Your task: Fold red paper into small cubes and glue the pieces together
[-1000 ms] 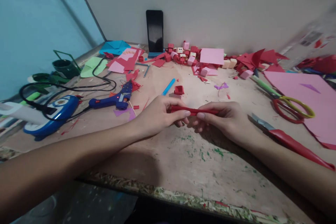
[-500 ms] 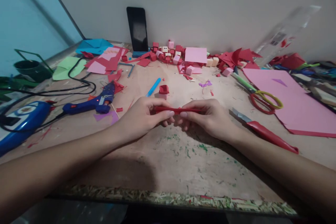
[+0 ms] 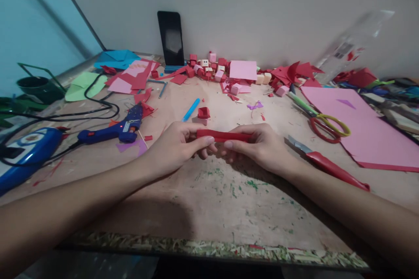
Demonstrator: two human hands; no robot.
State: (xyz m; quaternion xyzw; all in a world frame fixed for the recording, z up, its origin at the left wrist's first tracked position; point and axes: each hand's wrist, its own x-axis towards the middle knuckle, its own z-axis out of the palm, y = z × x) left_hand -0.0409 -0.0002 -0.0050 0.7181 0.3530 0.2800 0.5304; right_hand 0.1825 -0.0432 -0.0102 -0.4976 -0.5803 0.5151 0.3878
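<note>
A narrow red paper strip [image 3: 225,135] stretches between my two hands, above the middle of the wooden table [image 3: 209,209]. My left hand [image 3: 186,141] pinches its left end, thumb in front and fingers behind. At the other end my right hand [image 3: 255,141] grips it the same way, with the thumb along its lower edge. Just beyond the strip sits a small open red paper box [image 3: 203,112], with a pink piece below it. A blue pen-like stick [image 3: 191,109] lies to the left of that box.
On the left are a blue glue gun [image 3: 114,131] with its black cord and a blue-and-white device [image 3: 31,152]. Scissors [image 3: 330,126], a red-handled cutter [image 3: 337,170] and pink sheets [image 3: 386,139] lie right. Behind, a phone [image 3: 171,38] leans by several small paper cubes [image 3: 218,75].
The red strip has tilted, so its broad face now shows where mostly a thin edge showed before. Both hands keep their hold in nearly the same place.
</note>
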